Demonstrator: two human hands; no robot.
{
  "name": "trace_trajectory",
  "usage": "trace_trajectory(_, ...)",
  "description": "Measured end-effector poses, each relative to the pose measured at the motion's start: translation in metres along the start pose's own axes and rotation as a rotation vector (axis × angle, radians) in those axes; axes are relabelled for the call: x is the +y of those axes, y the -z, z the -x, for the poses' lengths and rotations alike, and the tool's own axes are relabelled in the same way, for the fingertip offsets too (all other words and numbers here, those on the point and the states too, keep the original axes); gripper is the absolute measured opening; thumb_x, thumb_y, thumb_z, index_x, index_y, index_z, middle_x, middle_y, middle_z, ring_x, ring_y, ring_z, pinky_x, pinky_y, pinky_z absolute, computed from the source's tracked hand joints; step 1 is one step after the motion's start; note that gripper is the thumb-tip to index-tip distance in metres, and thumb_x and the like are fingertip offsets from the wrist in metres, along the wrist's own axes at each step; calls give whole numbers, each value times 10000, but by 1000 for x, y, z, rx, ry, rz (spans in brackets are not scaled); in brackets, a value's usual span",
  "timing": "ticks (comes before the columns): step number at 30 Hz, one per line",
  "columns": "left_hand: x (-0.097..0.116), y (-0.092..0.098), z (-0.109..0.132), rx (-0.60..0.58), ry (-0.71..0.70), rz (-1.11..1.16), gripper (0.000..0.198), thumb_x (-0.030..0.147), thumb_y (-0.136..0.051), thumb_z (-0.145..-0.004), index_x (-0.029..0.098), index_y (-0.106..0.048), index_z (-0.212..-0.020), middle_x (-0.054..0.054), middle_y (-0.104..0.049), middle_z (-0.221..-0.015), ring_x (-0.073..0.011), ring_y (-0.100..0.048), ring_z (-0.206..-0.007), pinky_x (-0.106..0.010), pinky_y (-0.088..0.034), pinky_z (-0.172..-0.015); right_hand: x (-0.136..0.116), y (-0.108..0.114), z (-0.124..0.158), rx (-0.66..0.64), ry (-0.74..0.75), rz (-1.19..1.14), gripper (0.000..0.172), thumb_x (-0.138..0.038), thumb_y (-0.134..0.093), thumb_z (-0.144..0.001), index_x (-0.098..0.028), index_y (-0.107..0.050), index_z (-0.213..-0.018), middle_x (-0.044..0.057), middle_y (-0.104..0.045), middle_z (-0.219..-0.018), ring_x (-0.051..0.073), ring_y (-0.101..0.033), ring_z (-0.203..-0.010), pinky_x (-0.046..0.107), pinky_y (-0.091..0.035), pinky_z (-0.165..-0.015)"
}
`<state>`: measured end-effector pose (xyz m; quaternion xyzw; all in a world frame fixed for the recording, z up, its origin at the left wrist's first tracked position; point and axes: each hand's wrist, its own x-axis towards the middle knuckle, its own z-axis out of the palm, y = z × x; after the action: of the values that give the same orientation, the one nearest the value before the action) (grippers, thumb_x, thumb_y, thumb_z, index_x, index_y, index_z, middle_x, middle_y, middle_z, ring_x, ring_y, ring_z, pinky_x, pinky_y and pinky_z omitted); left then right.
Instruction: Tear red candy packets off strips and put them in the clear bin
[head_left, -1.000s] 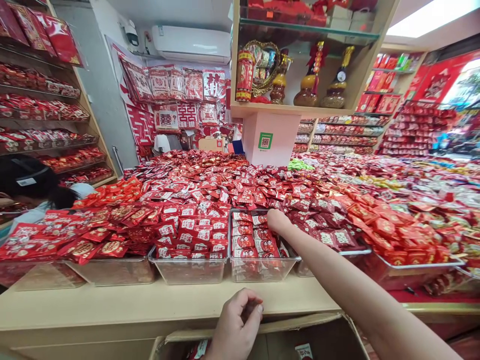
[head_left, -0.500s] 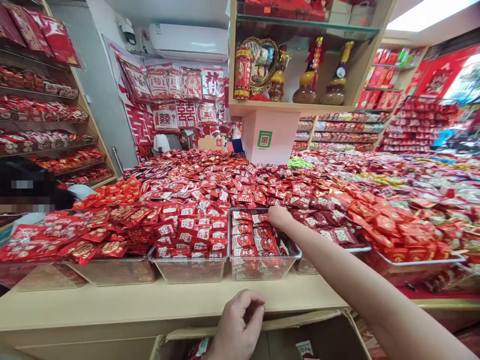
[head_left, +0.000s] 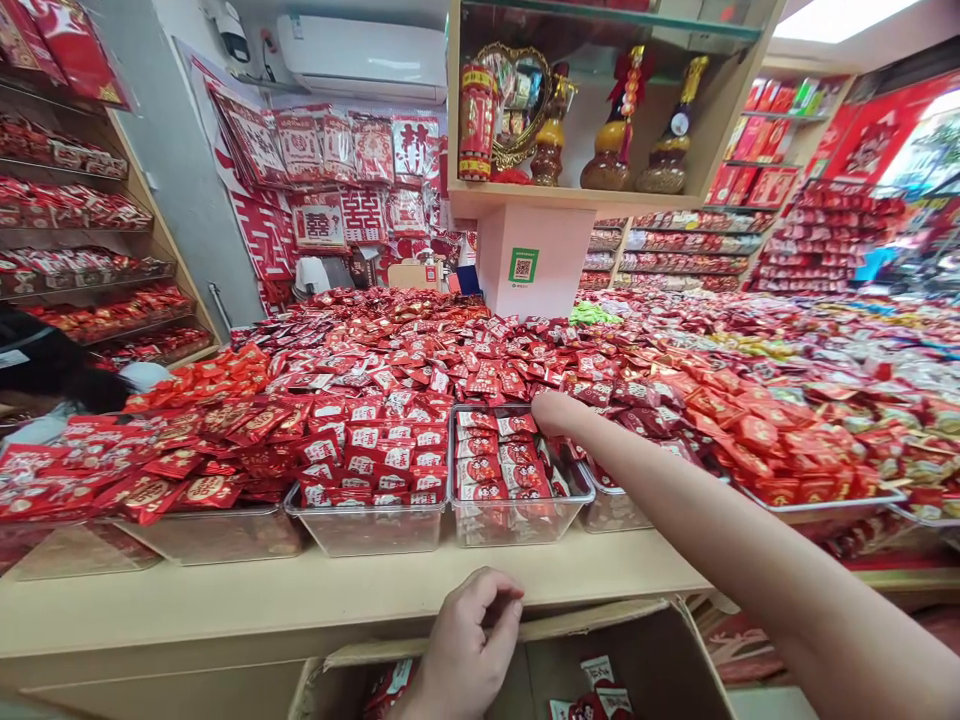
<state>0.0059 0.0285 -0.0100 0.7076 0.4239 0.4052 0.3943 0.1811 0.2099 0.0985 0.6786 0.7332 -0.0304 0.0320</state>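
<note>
My right hand [head_left: 556, 413] reaches down into the back right of a clear plastic tray [head_left: 525, 530]. Red and white packets [head_left: 487, 470] stand in rows inside that tray, to the left of the hand. Its fingers are hidden behind the hand, so I cannot tell what they touch. Nearer to me, my left hand [head_left: 480, 630] hovers over the rim of an open cardboard box [head_left: 622, 612]. The thumb and fingertips of this hand curl together in a loose ring, with nothing visible between them. Several red and white packets [head_left: 592, 700] lie inside the box.
Other clear trays heaped with red packets [head_left: 375, 450] line the counter [head_left: 225, 610] on both sides. Above the heap, a shelf with bottles [head_left: 611, 150] stands on a pillar [head_left: 536, 250]. A person [head_left: 52, 365] is low at the left edge, beside stocked shelves.
The view has tilted down and shifted slightly, showing more packets in the cardboard box. My right hand has sunk a little deeper behind the tray's contents; my left hand keeps its curled pose.
</note>
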Motion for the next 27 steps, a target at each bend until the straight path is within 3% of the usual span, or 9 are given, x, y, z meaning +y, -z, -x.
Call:
trace_trajectory(3,-2,-1,-1,20,95,159,135,289,-513,-756,190,-581,-818,-35,-607,-740,-158,-553,-681,-245,-427,-654,4,26,19,-52,64,72,228,-7,-561,-576,-69,-662,-770,151,-654,-791,256,-595,-828,315,-444,-720)
trace_trajectory(6,-1,0,-6,97,187,461,352,332,-566,-722,214,-478,-1042,-71,-574,-1005,-133,-568,-686,-257,-441,-658,4,43,54,-213,258,-27,149,-146,-570,-638,-104,-655,-752,57,-630,-616,153,-584,-571,241,-441,-551)
trace_trajectory(9,1,3,-11,174,228,724,595,380,-605,-680,301,-303,-1186,-89,-451,-1208,-152,-595,-757,-258,-454,-611,-4,34,93,-381,508,-325,208,-236,-523,-703,-150,-628,-859,-6,-598,-605,64,-504,-452,164,-384,-449)
trace_trajectory(12,2,6,-14,132,335,767,520,333,-651,-641,221,-416,-1091,-66,-603,-946,-138,-601,-635,-200,-405,-486,-11,8,111,-510,608,-464,227,-244,-493,-727,-165,-599,-912,-15,-595,-627,51,-494,-436,147,-366,-422)
trace_trajectory(14,3,6,-15,143,392,727,387,285,-676,-615,164,-503,-940,-25,-624,-758,-104,-568,-534,-179,-366,-444,-9,-5,102,-379,561,-399,203,-217,-461,-744,-159,-607,-870,9,-615,-663,73,-534,-494,164,-391,-470)
trace_trajectory(16,4,6,-15,202,408,704,327,273,-677,-606,156,-522,-870,0,-616,-700,-90,-548,-507,-179,-364,-445,-3,-13,82,-117,404,-225,206,-169,-430,-750,-140,-622,-819,62,-638,-736,124,-581,-618,204,-419,-561)
trace_trajectory(18,5,6,-16,230,412,695,305,272,-670,-609,159,-525,-853,11,-609,-675,-91,-541,-510,-184,-375,-457,2,-18,58,20,228,-36,224,-125,-421,-743,-122,-629,-824,121,-642,-826,190,-596,-751,255,-431,-637)
trace_trajectory(21,4,6,-16,222,413,679,284,276,-668,-608,159,-529,-827,19,-601,-654,-92,-539,-526,-192,-398,-483,1,-30,35,-43,115,88,246,-85,-445,-720,-114,-633,-876,167,-629,-919,244,-584,-874,301,-441,-695)
trace_trajectory(27,-2,3,-15,235,374,671,243,301,-663,-610,158,-543,-764,22,-596,-623,-87,-528,-519,-181,-400,-477,-8,-55,25,-95,71,76,247,-78,-517,-678,-128,-643,-884,171,-625,-960,250,-575,-922,316,-450,-736)
